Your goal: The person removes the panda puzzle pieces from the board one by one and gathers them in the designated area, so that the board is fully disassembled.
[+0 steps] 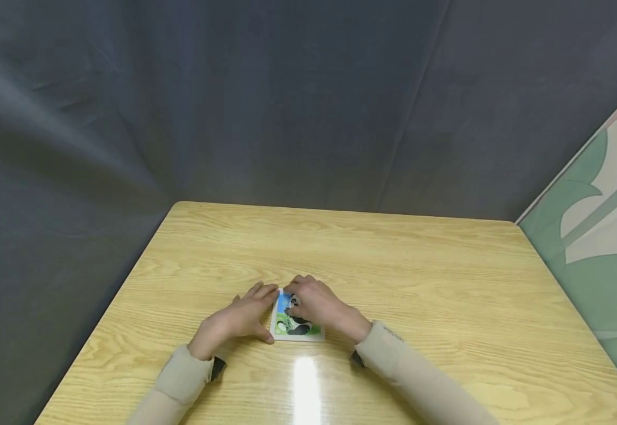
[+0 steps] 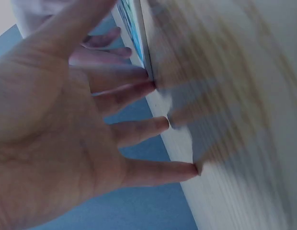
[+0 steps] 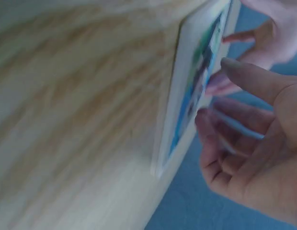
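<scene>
A small square panda picture (image 1: 299, 328) with a white border lies flat on the wooden table. At its left side is my left hand (image 1: 242, 316), thumb by the near-left corner and fingertips by the far-left corner. Those fingers are fairly straight and spread, their tips on the tabletop and against the frame's edge in the left wrist view. Over the picture's upper right part is my right hand (image 1: 316, 302). Its fingers (image 3: 211, 148) bend loosely in the right wrist view, thumb apart from the index finger, with nothing visible between them. The hand hides part of the panda.
The light wooden table (image 1: 420, 271) extends around the picture on every side. A dark grey curtain (image 1: 298, 106) hangs behind it and along the left. Patterned green and white fabric (image 1: 600, 265) borders the right edge. Glare (image 1: 307, 389) shines on the near tabletop.
</scene>
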`<state>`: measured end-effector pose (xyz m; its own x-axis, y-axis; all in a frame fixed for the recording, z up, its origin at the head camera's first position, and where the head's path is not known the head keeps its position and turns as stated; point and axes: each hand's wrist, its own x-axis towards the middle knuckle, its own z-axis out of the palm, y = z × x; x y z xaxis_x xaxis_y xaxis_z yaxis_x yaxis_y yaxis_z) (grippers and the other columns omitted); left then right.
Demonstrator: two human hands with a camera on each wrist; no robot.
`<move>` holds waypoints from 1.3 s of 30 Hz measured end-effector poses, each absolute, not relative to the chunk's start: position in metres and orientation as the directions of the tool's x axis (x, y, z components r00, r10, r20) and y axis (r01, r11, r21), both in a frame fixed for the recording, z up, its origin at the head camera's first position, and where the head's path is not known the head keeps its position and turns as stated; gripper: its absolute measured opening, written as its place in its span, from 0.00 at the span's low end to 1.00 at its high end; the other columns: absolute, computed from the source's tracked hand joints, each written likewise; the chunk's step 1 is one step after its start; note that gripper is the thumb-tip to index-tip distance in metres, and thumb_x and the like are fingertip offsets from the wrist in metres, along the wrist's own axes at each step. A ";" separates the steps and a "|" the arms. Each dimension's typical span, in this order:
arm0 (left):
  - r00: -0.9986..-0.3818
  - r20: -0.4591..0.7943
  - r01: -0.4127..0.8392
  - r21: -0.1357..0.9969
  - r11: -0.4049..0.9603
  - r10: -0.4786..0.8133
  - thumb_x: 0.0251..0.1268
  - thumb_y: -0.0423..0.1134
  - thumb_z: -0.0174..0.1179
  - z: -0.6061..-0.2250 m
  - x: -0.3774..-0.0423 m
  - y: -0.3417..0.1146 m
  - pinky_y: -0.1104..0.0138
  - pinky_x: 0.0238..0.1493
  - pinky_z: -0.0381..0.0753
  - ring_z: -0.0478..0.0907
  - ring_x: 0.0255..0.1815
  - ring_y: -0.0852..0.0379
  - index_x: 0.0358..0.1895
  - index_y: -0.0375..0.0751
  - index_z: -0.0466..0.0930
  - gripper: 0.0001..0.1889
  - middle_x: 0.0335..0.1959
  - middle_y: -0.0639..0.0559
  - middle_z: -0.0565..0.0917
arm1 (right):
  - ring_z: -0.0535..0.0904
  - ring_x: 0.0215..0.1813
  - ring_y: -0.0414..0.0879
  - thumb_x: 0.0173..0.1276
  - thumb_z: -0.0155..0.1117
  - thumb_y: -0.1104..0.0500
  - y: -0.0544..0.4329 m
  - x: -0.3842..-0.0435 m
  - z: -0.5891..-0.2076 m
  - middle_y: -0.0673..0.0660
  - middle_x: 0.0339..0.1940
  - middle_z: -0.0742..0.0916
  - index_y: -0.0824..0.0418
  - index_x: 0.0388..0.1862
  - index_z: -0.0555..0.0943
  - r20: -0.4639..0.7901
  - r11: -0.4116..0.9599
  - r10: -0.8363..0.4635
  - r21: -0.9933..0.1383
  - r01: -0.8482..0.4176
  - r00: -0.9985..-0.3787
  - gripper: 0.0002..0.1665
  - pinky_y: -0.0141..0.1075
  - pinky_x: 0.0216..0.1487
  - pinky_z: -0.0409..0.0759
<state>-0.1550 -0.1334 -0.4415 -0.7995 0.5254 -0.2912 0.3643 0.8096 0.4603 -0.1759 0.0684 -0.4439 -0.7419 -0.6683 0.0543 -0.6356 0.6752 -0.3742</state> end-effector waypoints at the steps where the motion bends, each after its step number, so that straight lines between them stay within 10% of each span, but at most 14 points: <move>1: -0.801 -0.291 0.366 0.454 0.812 0.523 0.48 0.48 0.74 -0.443 -0.155 -0.133 0.28 0.60 0.52 0.42 0.77 0.38 0.74 0.35 0.55 0.51 0.77 0.45 0.53 | 0.77 0.47 0.50 0.61 0.72 0.54 0.066 -0.176 -0.445 0.59 0.51 0.81 0.65 0.54 0.81 0.038 0.696 -0.655 -0.359 -0.622 -0.755 0.25 0.40 0.42 0.79; 27: -0.797 -0.235 0.436 0.412 0.800 0.556 0.48 0.50 0.73 -0.444 -0.156 -0.137 0.27 0.56 0.57 0.46 0.75 0.35 0.73 0.33 0.56 0.51 0.76 0.43 0.56 | 0.70 0.40 0.47 0.56 0.75 0.57 0.050 -0.178 -0.449 0.55 0.42 0.78 0.65 0.43 0.81 -0.024 0.753 -0.529 -0.473 -0.457 -0.848 0.19 0.36 0.39 0.73; 39: -0.788 -0.187 0.447 0.481 0.754 0.587 0.50 0.49 0.72 -0.452 -0.154 -0.142 0.25 0.58 0.49 0.42 0.76 0.34 0.72 0.32 0.58 0.49 0.77 0.45 0.53 | 0.74 0.45 0.51 0.59 0.73 0.58 0.047 -0.165 -0.447 0.58 0.49 0.80 0.65 0.52 0.82 0.015 0.789 -0.534 -0.350 -0.504 -0.846 0.22 0.41 0.41 0.78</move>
<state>-0.1536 -0.1423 -0.4515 -0.7878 0.5868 -0.1875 0.4474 0.7542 0.4806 -0.1651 0.0473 -0.4471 -0.8456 -0.5337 0.0147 -0.5042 0.7892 -0.3505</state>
